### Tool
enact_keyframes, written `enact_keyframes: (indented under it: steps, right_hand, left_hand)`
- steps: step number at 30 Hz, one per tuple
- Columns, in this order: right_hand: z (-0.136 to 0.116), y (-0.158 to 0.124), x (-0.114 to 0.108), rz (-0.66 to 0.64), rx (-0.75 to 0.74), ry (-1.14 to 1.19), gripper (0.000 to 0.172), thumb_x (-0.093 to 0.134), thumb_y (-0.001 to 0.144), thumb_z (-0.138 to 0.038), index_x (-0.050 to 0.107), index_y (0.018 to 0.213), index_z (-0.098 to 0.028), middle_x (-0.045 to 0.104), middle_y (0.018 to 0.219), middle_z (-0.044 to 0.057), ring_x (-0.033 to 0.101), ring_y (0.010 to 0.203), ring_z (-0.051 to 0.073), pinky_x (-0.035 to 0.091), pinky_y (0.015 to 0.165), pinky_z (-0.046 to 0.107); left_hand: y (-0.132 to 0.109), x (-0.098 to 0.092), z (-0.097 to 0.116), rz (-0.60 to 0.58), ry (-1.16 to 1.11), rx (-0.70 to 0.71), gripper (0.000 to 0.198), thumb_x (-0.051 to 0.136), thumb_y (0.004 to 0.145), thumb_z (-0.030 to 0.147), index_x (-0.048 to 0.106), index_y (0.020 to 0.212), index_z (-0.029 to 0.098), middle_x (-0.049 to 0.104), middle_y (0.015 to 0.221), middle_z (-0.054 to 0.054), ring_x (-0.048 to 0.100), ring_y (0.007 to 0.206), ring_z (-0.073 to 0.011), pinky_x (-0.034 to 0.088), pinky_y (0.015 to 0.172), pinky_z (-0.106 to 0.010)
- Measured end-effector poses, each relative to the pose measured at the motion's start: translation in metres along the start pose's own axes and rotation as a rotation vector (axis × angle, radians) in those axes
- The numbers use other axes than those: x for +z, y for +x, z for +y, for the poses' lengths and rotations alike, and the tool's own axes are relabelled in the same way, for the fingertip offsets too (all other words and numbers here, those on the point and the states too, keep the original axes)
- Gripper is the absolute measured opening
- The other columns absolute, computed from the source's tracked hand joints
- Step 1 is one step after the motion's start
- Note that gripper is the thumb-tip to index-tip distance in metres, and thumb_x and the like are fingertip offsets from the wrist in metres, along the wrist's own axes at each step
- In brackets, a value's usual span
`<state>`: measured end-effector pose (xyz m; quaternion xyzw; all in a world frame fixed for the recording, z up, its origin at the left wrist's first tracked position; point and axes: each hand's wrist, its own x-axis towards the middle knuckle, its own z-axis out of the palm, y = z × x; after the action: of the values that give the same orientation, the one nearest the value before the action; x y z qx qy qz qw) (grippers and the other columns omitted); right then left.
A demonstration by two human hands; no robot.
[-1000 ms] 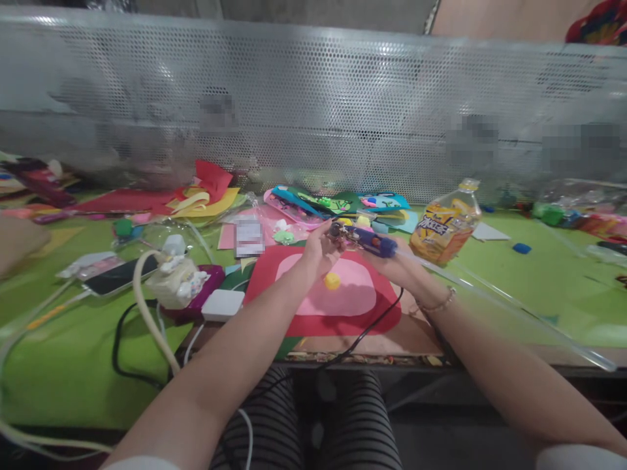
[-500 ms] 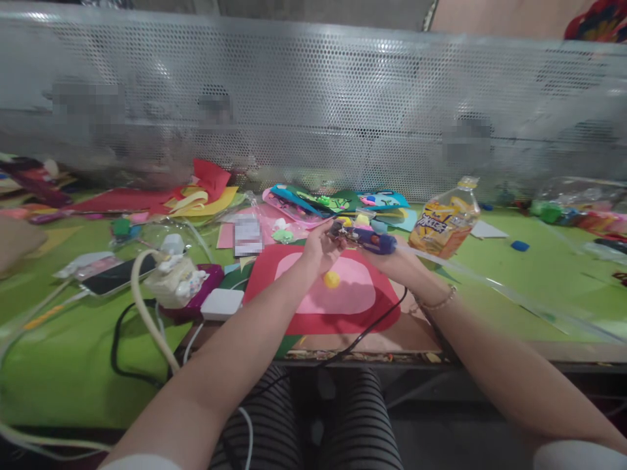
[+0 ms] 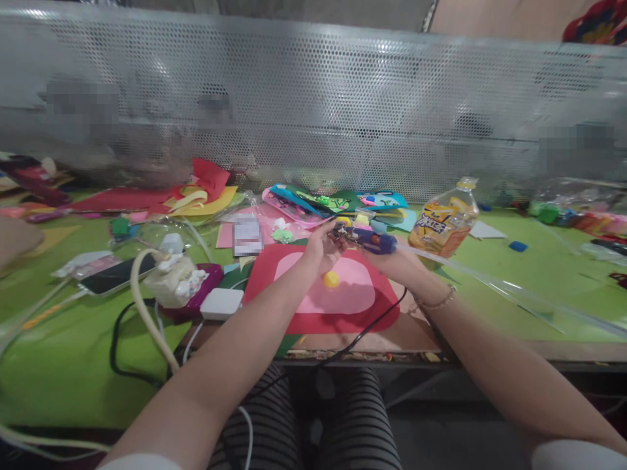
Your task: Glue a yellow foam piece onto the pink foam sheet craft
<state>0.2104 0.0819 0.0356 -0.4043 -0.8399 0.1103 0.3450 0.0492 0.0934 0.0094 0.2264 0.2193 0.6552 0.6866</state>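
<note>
Where the green-covered worktop (image 3: 539, 267) ends along the lower frame, I see a thin black cable (image 3: 362, 339) crossing its front edge, slack, probably to let the tool turn. Just beyond, near mid-frame, lies a flat layered paper piece (image 3: 357, 297), red outside and pink inside, bearing a round yellow lump (image 3: 332, 279). Above its far part, my right hand (image 3: 396, 261) is wrapped round a blue plastic glue gun (image 3: 379, 241), presumably to aim it; a long clear rod (image 3: 490, 281) runs from its rear toward the right edge. My left hand (image 3: 321, 248) is at the gun's front end, perhaps steadying; I cannot tell whether its fingers pinch anything. Room looks tight at left, beside a bulky beige plug block (image 3: 169, 282), and wider at right, past a clear yellow-labelled bottle (image 3: 435, 228). A silver perforated metal panel (image 3: 313, 98) bounds the far edge.
</note>
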Motion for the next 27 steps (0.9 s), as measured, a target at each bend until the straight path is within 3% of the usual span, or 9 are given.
enact_keyframes:
  steps: [10,15,20,27]
  right_hand:
    - [-0.0055,-0.0014,-0.0022,0.014,-0.073,-0.125,0.022,0.046,0.077,-0.033,0.043,0.06,-0.02,0.05,0.052,0.0,0.046,0.049,0.012,0.032,0.047,0.025]
    - [-0.0003,0.0017,-0.0001,0.03,-0.004,-0.145,0.018,0.047,0.075,-0.031,0.046,0.061,-0.02,0.049,0.054,0.0,0.042,0.048,0.011,0.029,0.046,0.025]
    - [0.0012,0.0011,-0.0015,0.059,0.001,-0.003,0.02,0.049,0.074,-0.034,0.046,0.06,-0.02,0.048,0.054,0.0,0.042,0.052,0.013,0.033,0.05,0.027]
    - [0.001,0.0006,-0.0013,-0.017,-0.009,0.34,0.016,0.05,0.074,-0.032,0.05,0.064,-0.019,0.052,0.061,0.002,0.05,0.069,0.019,0.043,0.058,0.031]
  left_hand:
    - [0.0006,0.001,0.0009,0.014,-0.019,0.016,0.014,0.06,0.069,0.026,0.061,0.077,0.014,0.059,0.06,-0.002,0.053,0.051,-0.0099,0.043,0.051,-0.022]
    - [0.0005,0.0015,0.0029,0.045,-0.048,0.025,0.015,0.059,0.07,0.026,0.061,0.077,0.014,0.058,0.057,-0.002,0.052,0.05,-0.0101,0.044,0.051,-0.023]
    - [-0.0001,0.0019,0.004,0.079,-0.069,-0.003,0.013,0.06,0.069,0.024,0.06,0.074,0.013,0.053,0.051,0.0,0.048,0.045,-0.0081,0.044,0.051,-0.022]
    - [-0.0006,0.0023,0.0047,0.088,-0.069,0.002,0.01,0.06,0.07,0.023,0.059,0.072,0.013,0.055,0.053,-0.001,0.049,0.047,-0.0083,0.044,0.052,-0.022]
